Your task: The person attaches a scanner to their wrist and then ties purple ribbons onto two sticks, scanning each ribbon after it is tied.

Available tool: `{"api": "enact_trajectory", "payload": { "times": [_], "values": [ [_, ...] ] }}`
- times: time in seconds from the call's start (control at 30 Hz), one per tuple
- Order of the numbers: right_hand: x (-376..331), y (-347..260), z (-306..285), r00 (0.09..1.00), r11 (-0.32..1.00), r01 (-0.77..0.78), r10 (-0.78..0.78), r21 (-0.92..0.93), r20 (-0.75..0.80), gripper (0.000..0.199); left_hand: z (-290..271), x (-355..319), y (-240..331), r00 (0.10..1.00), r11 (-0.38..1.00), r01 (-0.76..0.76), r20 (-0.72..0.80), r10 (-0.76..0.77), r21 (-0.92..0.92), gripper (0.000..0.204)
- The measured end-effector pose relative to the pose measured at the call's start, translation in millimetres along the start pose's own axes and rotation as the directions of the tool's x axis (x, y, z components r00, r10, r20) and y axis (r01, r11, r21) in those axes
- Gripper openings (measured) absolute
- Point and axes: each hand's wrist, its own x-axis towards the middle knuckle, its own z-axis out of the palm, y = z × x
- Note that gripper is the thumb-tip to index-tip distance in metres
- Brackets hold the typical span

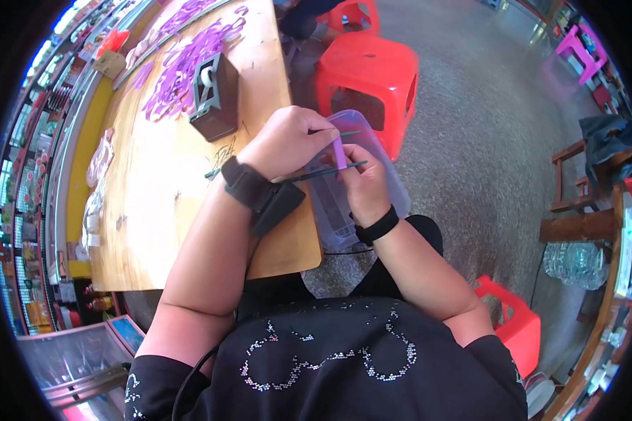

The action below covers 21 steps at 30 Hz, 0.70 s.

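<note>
Here both hands (288,144) (365,182) pinch a purple strip (339,151) over a clear box (393,189).

Small shop or market stall doubling as a handwork spot: glass display counters (77,358) packed with small goods along the rim from 7 to 11 o'clock, a bare wooden worktop (161,203) strewn with purple strips (182,63) at 11 o'clock, red plastic stools (369,77) on speckled stone floor (484,140) at 12 and 5 o'clock, more cluttered shelving (611,302) at 4 o'clock
</note>
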Motion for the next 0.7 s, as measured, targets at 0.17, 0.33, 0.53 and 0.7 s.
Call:
{"api": "enact_trajectory", "payload": {
  "times": [0.17,0.33,0.53,0.7],
  "values": [
    [-3,2,1,0.998,0.998,-0.060,0.060,0.023,-0.002,0.012,3,1,-12,0.991,0.992,-0.115,-0.060,0.118,0.056,0.018],
    [-11,4,0,0.995,0.996,-0.080,0.082,0.039,-0.049,0.012,2,-2,-8,0.993,0.995,-0.098,-0.071,0.097,-0.004,0.019],
    [-15,1,1,0.982,0.985,-0.165,0.168,0.041,-0.087,0.011,3,-1,-13,0.998,0.999,-0.025,-0.064,0.027,0.022,0.019],
    [-20,-2,-2,0.989,0.989,-0.143,0.142,-0.022,-0.046,0.012,2,-1,-10,0.998,0.997,-0.036,-0.057,0.039,0.065,0.021]
  ]
}}
